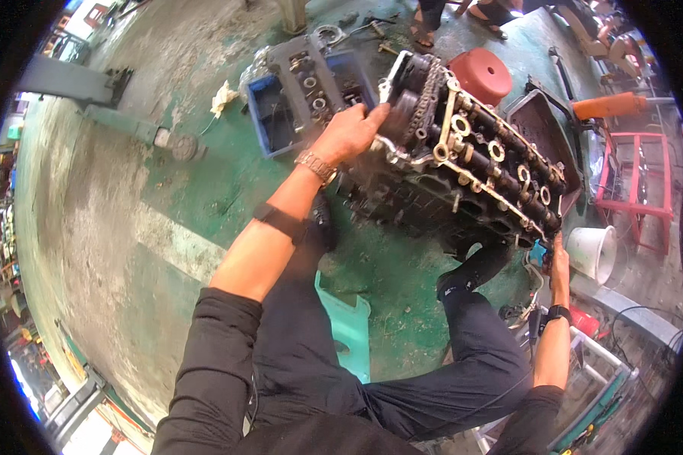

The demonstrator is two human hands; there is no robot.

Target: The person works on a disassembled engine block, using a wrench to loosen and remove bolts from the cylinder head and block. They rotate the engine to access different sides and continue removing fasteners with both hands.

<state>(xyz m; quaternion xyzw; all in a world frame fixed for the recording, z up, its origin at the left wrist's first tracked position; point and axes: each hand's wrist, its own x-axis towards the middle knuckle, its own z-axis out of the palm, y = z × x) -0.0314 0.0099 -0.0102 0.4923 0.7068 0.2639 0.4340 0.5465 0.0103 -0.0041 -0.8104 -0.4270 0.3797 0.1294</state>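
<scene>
A dark, greasy engine [417, 201] stands tilted before me, its valve gear and camshafts [482, 163] exposed on top. A timing chain [426, 98] runs at its left end. Across the top near that end lies a combination wrench [448, 121]. My left hand [350, 134] grips the engine's left end, thumb on the upper edge and fingertips partly hidden. At the far right corner my right hand [559, 265] is closed round the engine's lower end, its thumb pointing up. Its fingers are mostly out of sight, beside a small blue part [539, 252].
Behind my left hand, a valve cover [300, 76] rests on a blue crate [264, 121]. Beyond the engine are a red stool [481, 74] and a black tray [535, 121]. A white bucket [593, 254] and pink frame [637, 182] stand right; a turquoise stool [345, 326] is beneath me.
</scene>
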